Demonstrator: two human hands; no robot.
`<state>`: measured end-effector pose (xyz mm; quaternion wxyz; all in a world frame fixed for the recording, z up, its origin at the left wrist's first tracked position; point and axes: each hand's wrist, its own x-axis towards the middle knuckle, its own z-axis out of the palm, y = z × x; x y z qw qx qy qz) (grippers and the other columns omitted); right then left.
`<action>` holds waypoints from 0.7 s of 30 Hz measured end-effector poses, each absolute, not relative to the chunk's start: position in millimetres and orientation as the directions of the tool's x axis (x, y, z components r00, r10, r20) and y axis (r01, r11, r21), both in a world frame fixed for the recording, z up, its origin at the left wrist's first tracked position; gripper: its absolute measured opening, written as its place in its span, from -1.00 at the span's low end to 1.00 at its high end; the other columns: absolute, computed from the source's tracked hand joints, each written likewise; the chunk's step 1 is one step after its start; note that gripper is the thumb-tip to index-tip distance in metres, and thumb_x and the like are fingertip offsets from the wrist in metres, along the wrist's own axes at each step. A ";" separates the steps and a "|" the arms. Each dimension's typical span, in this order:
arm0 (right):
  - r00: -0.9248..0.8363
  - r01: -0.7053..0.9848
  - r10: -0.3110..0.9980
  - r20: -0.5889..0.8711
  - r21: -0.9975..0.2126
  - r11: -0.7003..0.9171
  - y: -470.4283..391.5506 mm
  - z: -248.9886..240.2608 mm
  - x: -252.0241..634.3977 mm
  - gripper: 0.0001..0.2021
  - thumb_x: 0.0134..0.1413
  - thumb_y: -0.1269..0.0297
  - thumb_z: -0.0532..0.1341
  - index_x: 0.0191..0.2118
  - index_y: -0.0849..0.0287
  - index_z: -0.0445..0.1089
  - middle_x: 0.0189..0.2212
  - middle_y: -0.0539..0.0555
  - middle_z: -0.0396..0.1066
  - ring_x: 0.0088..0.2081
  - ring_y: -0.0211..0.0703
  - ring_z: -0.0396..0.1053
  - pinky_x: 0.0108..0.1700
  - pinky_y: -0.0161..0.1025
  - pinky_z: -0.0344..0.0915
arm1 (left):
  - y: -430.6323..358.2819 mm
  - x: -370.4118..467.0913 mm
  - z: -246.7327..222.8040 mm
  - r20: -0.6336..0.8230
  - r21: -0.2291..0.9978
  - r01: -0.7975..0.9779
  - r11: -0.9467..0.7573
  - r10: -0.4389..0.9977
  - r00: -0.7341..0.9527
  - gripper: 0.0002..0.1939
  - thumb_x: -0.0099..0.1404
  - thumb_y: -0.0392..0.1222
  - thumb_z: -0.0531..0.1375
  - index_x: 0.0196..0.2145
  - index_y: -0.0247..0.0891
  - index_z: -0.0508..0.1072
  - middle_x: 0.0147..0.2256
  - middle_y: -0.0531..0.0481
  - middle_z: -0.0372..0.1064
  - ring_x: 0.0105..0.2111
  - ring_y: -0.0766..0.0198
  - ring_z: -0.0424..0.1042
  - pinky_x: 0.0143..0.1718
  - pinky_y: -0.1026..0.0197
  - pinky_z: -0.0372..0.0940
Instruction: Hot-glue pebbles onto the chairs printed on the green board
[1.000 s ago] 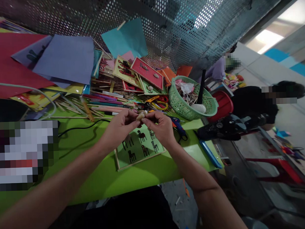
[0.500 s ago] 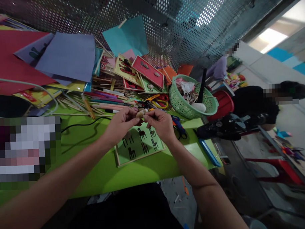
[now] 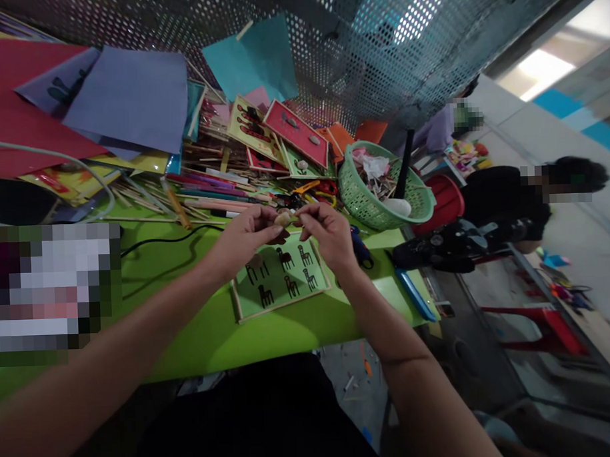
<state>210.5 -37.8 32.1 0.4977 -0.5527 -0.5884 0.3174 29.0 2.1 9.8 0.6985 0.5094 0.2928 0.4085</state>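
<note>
While I am watching from a distance, the left hand (image 3: 250,234) is pinching a small pale piece (image 3: 283,219) between thumb and fingers, above the far edge of a green card (image 3: 300,294). The right hand (image 3: 329,233) is closing thumb and forefinger together just beside that piece; I am not managing to tell whether they are gripping anything. The card, edged with thin sticks, is lying on the green tabletop (image 3: 199,349) and showing dark chair shapes. Beyond the hands, I am seeing pens (image 3: 224,206) lying in a loose pile, with framed red card (image 3: 296,132) resting farther back. A green basket (image 3: 360,203) is holding scraps, right of the pile. Farther off, a person in black (image 3: 501,198) is leaning near a red bucket (image 3: 441,200).
</note>
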 end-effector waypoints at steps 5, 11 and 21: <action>0.177 0.360 0.950 0.258 -0.915 0.181 -78.7 45.9 246.3 -0.90 0.20 0.23 0.22 -0.30 0.11 0.42 -0.41 -0.04 0.49 -0.53 -0.34 0.31 -0.42 -0.30 0.27 | 5.3 26.3 13.0 -0.010 0.966 -0.220 0.133 0.875 0.483 -0.70 0.14 -0.17 0.37 -0.14 -0.22 0.52 -0.29 0.01 0.50 -0.32 0.27 0.47 -0.15 0.13 0.43; 0.411 0.476 0.892 0.190 -0.879 -0.033 -188.6 43.0 300.7 -0.64 0.28 0.20 0.15 -0.57 0.10 0.25 -0.58 -0.03 0.31 -0.53 -0.25 0.24 -0.39 -0.22 0.21 | 3.8 21.3 21.3 -0.024 0.963 -0.235 0.133 0.909 0.416 -0.92 0.25 -0.24 0.27 -0.29 -0.27 0.53 -0.42 0.04 0.37 -0.41 0.34 0.34 -0.30 0.24 0.37; 0.503 0.521 0.810 -0.301 -0.643 -0.562 -342.8 29.9 379.9 -0.56 -0.14 0.21 0.41 -0.03 -0.01 0.52 -0.44 0.00 0.46 -0.57 -0.16 0.27 -0.54 -0.20 0.24 | 9.5 13.2 24.7 -0.068 0.969 -0.199 0.149 0.930 0.362 -0.89 0.21 -0.17 0.29 -0.38 -0.24 0.44 -0.46 0.08 0.22 -0.43 0.34 0.19 -0.36 0.24 0.29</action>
